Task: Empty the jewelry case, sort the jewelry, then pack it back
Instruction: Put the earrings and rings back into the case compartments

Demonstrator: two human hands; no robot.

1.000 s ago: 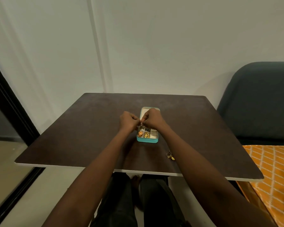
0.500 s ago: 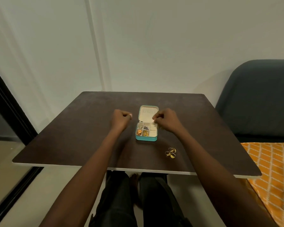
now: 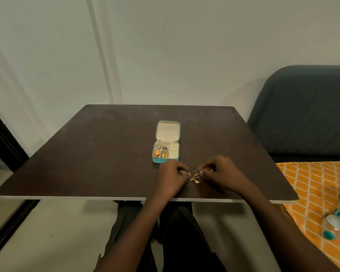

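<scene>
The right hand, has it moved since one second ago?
Yes. The right hand came back from over the jewelry case toward the table's near edge, now beside the gold rings.

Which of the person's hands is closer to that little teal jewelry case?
Left. The left hand sits just below the teal jewelry case; the right hand is further right, beside the gold rings.

A dark brown worktop [image 3: 106, 154] stood against a plain pale wall [image 3: 185, 46]. A dark grey sofa [image 3: 302, 114] sat to the right, with an orange patterned cloth [image 3: 312, 183] on its seat. The floor [image 3: 47, 232] was light, and a black frame [image 3: 0, 138] ran down the left.
</scene>
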